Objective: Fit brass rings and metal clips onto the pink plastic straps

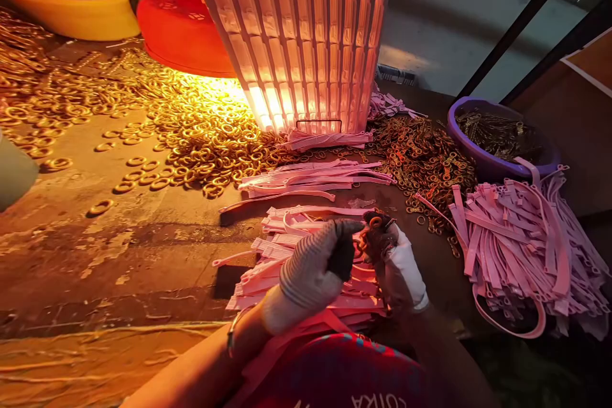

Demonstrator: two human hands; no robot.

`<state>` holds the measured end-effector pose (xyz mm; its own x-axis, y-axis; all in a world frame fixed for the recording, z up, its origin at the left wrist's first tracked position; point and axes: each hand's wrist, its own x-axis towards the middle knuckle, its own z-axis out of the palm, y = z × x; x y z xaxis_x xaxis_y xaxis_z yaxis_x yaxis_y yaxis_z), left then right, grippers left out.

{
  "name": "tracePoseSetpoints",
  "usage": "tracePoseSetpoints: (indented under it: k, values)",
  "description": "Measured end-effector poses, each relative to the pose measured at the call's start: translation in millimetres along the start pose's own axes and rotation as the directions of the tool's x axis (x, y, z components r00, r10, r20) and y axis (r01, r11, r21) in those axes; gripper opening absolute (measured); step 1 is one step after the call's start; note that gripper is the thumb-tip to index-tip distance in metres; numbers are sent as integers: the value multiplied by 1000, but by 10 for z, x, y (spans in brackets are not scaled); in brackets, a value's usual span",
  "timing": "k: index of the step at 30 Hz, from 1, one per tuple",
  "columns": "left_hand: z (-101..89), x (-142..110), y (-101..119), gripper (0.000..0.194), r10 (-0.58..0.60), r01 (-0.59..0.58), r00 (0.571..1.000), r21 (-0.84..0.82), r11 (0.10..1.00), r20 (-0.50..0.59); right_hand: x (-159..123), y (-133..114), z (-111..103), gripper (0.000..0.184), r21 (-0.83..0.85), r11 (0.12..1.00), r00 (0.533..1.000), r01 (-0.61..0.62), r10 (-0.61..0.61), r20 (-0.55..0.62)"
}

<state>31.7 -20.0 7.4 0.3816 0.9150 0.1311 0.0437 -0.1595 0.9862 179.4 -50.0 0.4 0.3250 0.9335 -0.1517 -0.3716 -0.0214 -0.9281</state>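
Note:
My left hand (313, 264), in a striped glove with dark fingertips, reaches toward my right hand with its fingers curled together. What they pinch, if anything, is hidden. My right hand (394, 261) wears a dark and white glove and is closed around several small metal rings (367, 236). Both hands are close together above a stack of pink straps (268, 271) lying in front of me. More pink straps (315, 175) lie in a bundle just beyond, with a single strap (277, 199) between the two groups.
Loose brass-coloured rings (210, 140) spread over the wooden table (95, 248) under a red lamp (182, 32). A ribbed panel (306, 38) stands behind. Dark metal hooks (421, 153), a purple basin (459, 134) and a heap of pink straps (521, 242) lie right. A yellow basin (90, 16) is back left.

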Motion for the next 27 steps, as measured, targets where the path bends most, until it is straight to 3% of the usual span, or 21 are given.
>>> tracePoseSetpoints:
  k: [1, 2, 4, 5, 7, 11, 13, 15, 17, 20, 24, 26, 27]
  values:
    - [-11, 31, 36, 31, -132, 136, 991, -222, 966, 34, -2, -28, -2, 35, -1, 1000, 1000, 25, -25, 5]
    - [-26, 62, 59, 28, -248, 268, 963, -425, 865, 103, -3, -67, -8, 34, -5, 998, 998, 68, -68, 2]
    - [-65, 113, 57, 30, -368, 435, 895, -676, 594, 253, -3, -163, -36, 31, -38, 976, 975, 215, -217, -44]
    - [-87, 127, 34, 33, -388, 458, 877, -738, 496, 284, -4, -211, -56, 28, -76, 950, 947, 304, -309, -82]
    - [-114, 122, -37, 36, -408, 442, 870, -806, 394, 277, -14, -278, -94, 24, -183, 878, 874, 443, -468, -132]
    - [-33, 27, -160, 35, -400, 509, 835, -806, 303, 377, -66, -212, -142, 27, -425, 726, 798, 541, -602, -12]
    - [68, -12, -167, 33, -393, 497, 844, -806, 322, 364, -89, -122, -163, 29, -550, 558, 739, 622, -651, 174]
    - [168, -22, -144, 31, -402, 436, 873, -812, 389, 276, -101, -48, -188, 29, -603, 383, 673, 700, -637, 377]
    - [233, -10, -113, 29, -411, 380, 893, -794, 474, 182, -110, -6, -215, 27, -601, 288, 635, 745, -581, 509]
    - [250, -4, -94, 29, -402, 356, 909, -707, 611, 111, -130, 31, -249, 28, -598, 198, 591, 777, -556, 584]
    - [178, -64, -131, 26, -351, 344, 932, -529, 776, 90, -177, 75, -277, 47, -584, 139, 552, 799, -552, 625]
    - [129, -99, -150, 24, -329, 320, 942, -462, 827, 63, -204, 64, -294, 59, -531, 185, 539, 827, -530, 654]
    - [105, -111, -155, 23, -327, 314, 944, -451, 835, 52, -215, 46, -307, 63, -516, 250, 565, 819, -506, 651]
